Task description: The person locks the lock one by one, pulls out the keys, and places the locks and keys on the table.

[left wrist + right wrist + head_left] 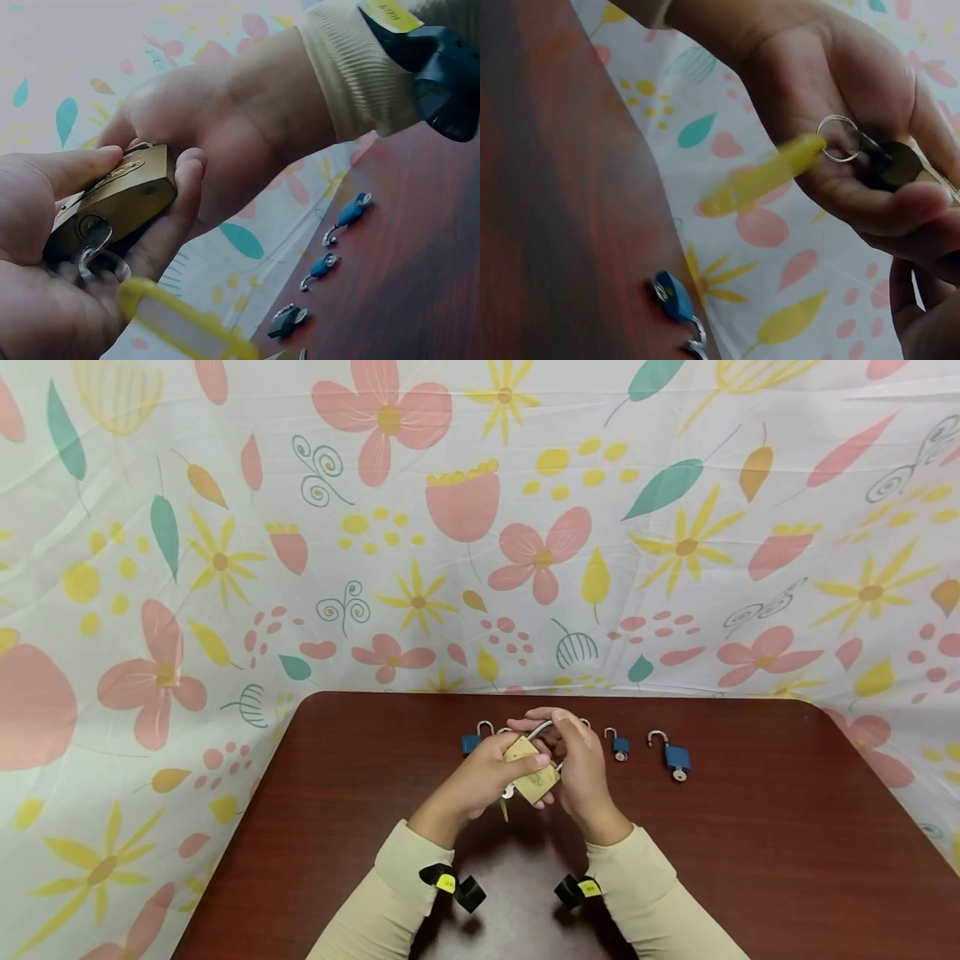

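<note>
A brass padlock (534,781) is held between both hands above the table. My left hand (480,777) grips its body, with the thumb across the front face. My right hand (587,768) curls round the shackle side, its fingers about the curved metal shackle (538,729). In the left wrist view a key (96,235) sits in the bottom of the padlock (124,191), and a yellow key tag (184,322) dangles from its ring. The right wrist view shows the key ring (838,138) and the blurred tag (761,184) below the left palm. Fingers cover part of the shackle.
Behind the hands, blue padlocks stand along the back of the dark wooden table (750,860): a large one (677,758), a small one (620,746) and one at left (471,744), with shackles raised. Hands partly hide others. A floral cloth (450,568) hangs behind.
</note>
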Tool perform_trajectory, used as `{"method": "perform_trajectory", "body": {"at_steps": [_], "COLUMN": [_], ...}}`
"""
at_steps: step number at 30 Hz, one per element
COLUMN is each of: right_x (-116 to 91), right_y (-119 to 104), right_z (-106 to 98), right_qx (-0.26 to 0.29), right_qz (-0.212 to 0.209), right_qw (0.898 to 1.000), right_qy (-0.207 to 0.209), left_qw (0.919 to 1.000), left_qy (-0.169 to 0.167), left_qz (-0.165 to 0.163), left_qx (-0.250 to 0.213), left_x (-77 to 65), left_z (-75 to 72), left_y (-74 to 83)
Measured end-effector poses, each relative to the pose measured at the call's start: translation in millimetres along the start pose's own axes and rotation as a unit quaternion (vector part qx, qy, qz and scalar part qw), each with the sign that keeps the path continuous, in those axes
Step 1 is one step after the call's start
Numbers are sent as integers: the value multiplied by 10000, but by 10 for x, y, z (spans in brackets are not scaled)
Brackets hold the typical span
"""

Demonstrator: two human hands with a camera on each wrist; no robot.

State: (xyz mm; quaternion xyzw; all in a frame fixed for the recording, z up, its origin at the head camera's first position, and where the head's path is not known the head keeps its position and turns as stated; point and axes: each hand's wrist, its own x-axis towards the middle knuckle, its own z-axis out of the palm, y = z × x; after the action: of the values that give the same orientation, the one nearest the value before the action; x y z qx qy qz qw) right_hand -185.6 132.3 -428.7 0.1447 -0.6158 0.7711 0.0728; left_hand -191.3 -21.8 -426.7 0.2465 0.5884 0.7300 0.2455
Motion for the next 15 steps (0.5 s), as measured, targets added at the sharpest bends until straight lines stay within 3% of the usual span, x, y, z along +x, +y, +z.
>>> {"method": "perform_trajectory", "body": {"at_steps": [7, 15], "right_x": [8, 3], "right_y": [-63, -91], "right_z": [-52, -65], "right_qx": [137, 213], "right_qz": [142, -157], "right_qw": [9994, 9993], "right_qy": [-277, -261], "left_qw": [9998, 9998], "left_qy": [79, 78], "left_qz": [-60, -170], "left_qx": [168, 41], "left_x": [-1, -30], "left_z": [18, 31], "left_y": [-13, 7]}}
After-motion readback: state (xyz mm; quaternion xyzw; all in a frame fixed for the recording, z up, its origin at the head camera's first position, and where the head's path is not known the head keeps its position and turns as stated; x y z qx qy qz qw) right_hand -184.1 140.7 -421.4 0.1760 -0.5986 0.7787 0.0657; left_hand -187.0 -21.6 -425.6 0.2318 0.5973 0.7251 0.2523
